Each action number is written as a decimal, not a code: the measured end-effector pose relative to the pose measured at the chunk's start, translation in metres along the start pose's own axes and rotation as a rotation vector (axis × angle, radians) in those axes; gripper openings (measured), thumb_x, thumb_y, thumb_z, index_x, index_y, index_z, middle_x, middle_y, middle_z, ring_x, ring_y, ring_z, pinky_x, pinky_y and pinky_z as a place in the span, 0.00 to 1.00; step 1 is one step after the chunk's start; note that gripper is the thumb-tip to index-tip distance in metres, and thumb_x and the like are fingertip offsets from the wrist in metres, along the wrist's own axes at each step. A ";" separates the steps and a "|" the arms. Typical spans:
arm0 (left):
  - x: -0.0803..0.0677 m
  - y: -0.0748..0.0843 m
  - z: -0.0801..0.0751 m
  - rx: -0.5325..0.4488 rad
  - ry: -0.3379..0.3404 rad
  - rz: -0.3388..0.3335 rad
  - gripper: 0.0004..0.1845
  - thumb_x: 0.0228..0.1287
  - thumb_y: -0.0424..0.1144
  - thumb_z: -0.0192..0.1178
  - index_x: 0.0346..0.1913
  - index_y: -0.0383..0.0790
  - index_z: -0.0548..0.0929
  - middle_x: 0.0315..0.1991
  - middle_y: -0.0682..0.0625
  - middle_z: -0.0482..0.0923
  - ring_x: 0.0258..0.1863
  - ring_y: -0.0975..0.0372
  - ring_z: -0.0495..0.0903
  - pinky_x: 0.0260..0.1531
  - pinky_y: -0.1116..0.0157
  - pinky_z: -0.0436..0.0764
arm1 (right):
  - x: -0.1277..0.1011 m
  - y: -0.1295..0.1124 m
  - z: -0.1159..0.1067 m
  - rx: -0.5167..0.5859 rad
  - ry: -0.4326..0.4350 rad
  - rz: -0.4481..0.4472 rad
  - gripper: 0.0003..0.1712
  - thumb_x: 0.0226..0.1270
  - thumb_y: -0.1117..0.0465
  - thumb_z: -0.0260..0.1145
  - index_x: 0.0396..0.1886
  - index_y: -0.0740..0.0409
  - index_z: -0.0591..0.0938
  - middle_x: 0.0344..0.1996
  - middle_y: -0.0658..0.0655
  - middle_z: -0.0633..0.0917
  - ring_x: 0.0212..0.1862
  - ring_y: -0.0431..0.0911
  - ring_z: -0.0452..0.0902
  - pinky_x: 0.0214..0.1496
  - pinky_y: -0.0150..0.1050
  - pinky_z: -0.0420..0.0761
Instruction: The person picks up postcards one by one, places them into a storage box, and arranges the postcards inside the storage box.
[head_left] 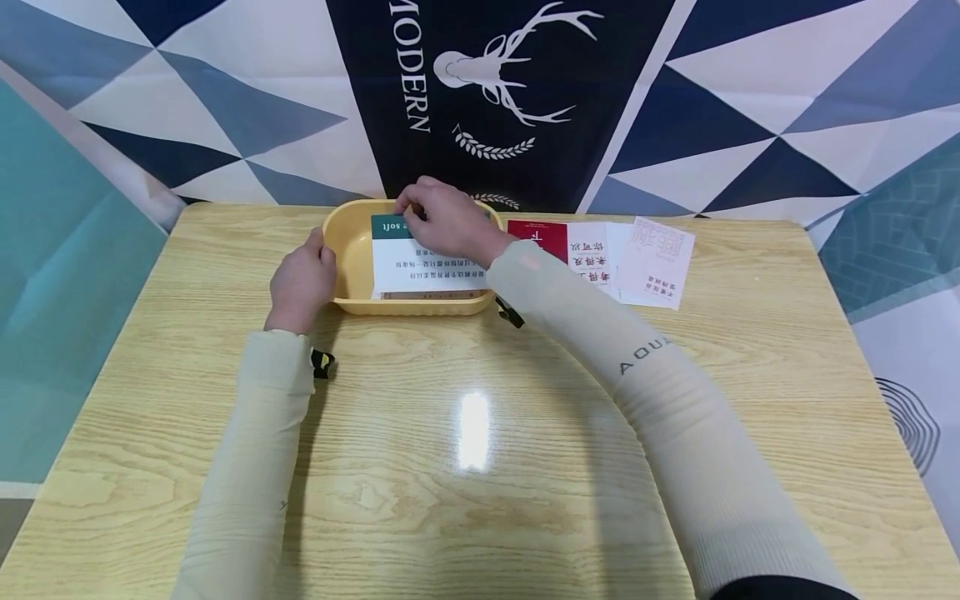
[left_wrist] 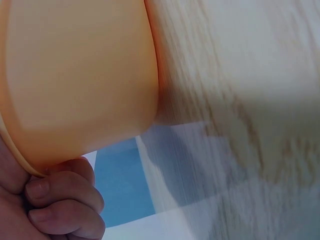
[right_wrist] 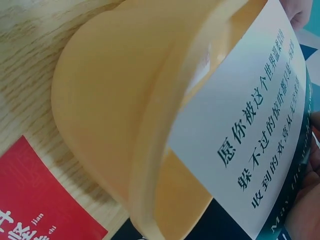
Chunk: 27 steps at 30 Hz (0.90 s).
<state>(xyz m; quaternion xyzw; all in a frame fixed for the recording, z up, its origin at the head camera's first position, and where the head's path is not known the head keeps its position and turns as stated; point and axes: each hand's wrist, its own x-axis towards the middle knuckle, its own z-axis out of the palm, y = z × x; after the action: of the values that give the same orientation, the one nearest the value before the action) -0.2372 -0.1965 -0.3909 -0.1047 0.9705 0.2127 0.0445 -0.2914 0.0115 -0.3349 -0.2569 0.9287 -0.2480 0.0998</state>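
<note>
A yellow plastic basin (head_left: pixel 412 307) stands at the back of the wooden table. My left hand (head_left: pixel 302 282) grips its left rim; in the left wrist view its fingers are curled under the basin's edge. A white card with a green band (head_left: pixel 427 271) lies tilted over the basin's opening, printed with dark text. By its green edge my right hand (head_left: pixel 450 221) pinches it, and the card bows slightly in the right wrist view. Beneath it, a brownish printed card (head_left: pixel 438 294) shows partly inside the basin; the rest is hidden.
Right of the basin lie a red card (head_left: pixel 538 237), a white card with red characters (head_left: pixel 590 260) and a pale pink card (head_left: pixel 658 262), partly overlapping. Behind the table's back edge rises a patterned cloth (head_left: pixel 487 150) with a deer head.
</note>
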 end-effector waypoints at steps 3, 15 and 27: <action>0.000 0.000 0.000 -0.005 0.000 0.000 0.27 0.74 0.44 0.29 0.72 0.44 0.56 0.49 0.31 0.76 0.41 0.43 0.77 0.36 0.48 0.74 | 0.001 0.001 0.002 0.003 -0.013 0.008 0.17 0.71 0.54 0.49 0.54 0.47 0.78 0.40 0.49 0.72 0.44 0.41 0.68 0.47 0.31 0.67; 0.001 -0.001 0.000 -0.011 0.003 0.010 0.27 0.74 0.44 0.29 0.72 0.44 0.56 0.49 0.31 0.76 0.41 0.43 0.77 0.35 0.48 0.74 | 0.003 0.005 0.012 0.015 -0.038 0.043 0.16 0.72 0.54 0.50 0.54 0.48 0.77 0.43 0.50 0.72 0.47 0.42 0.68 0.52 0.32 0.69; 0.001 -0.002 -0.001 -0.014 -0.013 0.007 0.27 0.74 0.46 0.28 0.73 0.46 0.53 0.55 0.32 0.74 0.47 0.41 0.76 0.39 0.46 0.74 | 0.003 0.010 0.020 0.028 -0.045 0.043 0.16 0.72 0.54 0.50 0.54 0.48 0.77 0.43 0.50 0.73 0.47 0.42 0.68 0.53 0.33 0.69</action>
<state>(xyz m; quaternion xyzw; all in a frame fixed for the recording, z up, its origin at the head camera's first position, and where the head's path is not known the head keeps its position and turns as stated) -0.2378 -0.1985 -0.3912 -0.1000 0.9690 0.2203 0.0493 -0.2922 0.0088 -0.3570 -0.2412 0.9280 -0.2528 0.1295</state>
